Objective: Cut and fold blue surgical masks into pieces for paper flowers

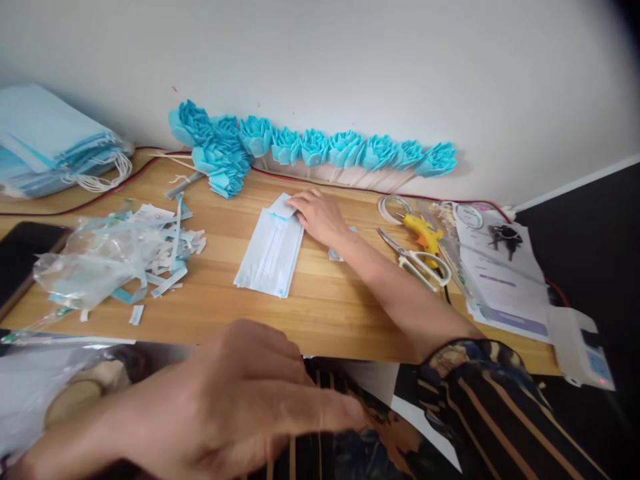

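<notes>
My right hand [320,217] reaches across the wooden table, its fingers bent onto a small light-blue cut piece of face mask [281,207]. That piece lies over the top end of a pleated face mask [270,253], which rests flat on the wood with a clear sheen on its lower part. My left hand [235,400] hovers in front of the table edge, close to the camera. Its thumb stretches out to the right, apart from the bent fingers, and no object shows in it. The undersides of its fingers are partly hidden.
Blue flowers on sticks [345,148] line the wall. Masks [50,140] are stacked at left, near a phone [30,257] and clear plastic with scraps [120,250]. Scissors [415,257], a yellow glue gun [423,233], papers [505,280] and keys [506,239] lie at right.
</notes>
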The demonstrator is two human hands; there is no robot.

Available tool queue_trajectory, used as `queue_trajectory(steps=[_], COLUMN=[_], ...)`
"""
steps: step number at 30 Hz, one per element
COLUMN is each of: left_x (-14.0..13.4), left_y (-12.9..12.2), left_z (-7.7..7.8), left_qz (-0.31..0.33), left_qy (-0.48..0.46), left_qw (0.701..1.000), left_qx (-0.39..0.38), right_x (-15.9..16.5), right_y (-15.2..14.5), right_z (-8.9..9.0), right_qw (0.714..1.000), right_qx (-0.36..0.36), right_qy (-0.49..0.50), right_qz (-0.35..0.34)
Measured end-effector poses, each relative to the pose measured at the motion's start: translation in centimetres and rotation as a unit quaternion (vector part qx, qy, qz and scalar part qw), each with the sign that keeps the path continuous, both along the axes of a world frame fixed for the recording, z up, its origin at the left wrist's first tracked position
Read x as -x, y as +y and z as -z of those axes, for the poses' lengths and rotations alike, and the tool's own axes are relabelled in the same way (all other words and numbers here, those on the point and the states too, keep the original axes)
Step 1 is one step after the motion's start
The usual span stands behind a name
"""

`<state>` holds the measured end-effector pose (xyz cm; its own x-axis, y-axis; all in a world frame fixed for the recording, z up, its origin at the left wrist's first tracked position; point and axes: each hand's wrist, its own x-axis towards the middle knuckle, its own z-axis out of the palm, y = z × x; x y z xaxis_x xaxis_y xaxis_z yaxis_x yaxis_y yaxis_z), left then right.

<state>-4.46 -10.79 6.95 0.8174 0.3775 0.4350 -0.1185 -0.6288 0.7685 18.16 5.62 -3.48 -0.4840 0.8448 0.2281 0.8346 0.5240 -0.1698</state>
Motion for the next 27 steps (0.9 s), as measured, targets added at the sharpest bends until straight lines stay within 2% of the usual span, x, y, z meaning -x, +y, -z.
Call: queue_trajectory(steps=[2, 4, 7, 10, 12, 14, 17, 20, 23, 27], left_x=[0.0, 0.2, 0.6, 0.2, -0.7, -1.9, -4.3, -7.0, -9.1, -10.4], left_y=[0.4, 0.4, 0.4, 1.3, 2.4, 4.0, 6.2, 7.6, 8.1, 9.2], left_z=[1.0, 2.3, 3.6, 4.3, 4.7, 5.1, 5.9, 6.6, 7.0, 7.4], left_qz=[0.028, 0.021, -0.021, -0.159, -0.269, -0.325, -0.31, -0.23, -0.181, -0.227], left_qy=[-0.007, -0.02, -0.023, -0.038, -0.055, -0.075, -0.109, -0.153, -0.202, -0.205], left_qw=[0.999, 0.997, 0.994, 0.975, 0.941, 0.915, 0.909, 0.907, 0.876, 0.816], left_qx=[0.035, 0.073, 0.101, 0.15, 0.196, 0.227, 0.258, 0.317, 0.398, 0.491], right_x=[0.4, 0.5, -0.1, -0.8, -1.2, -1.5, -1.7, -2.0, -2.7, -4.1], right_y=[1.0, 1.8, 1.9, 0.6, -1.1, -3.0, -5.6, -7.2, -8.2, -9.0], right_z=[0.0, -0.4, -1.5, -3.2, -4.3, -5.0, -5.2, -4.8, -4.5, -4.7], right_qw=[1.0, 1.0, 0.993, 0.956, 0.925, 0.903, 0.873, 0.855, 0.865, 0.882], right_qx=[0.008, 0.008, 0.014, 0.071, 0.106, 0.128, 0.153, 0.163, 0.142, 0.08], right_qy=[-0.03, -0.021, 0.09, 0.257, 0.346, 0.396, 0.454, 0.489, 0.475, 0.45], right_qz=[-0.005, 0.005, 0.077, 0.124, 0.113, 0.106, 0.092, 0.066, 0.077, 0.117])
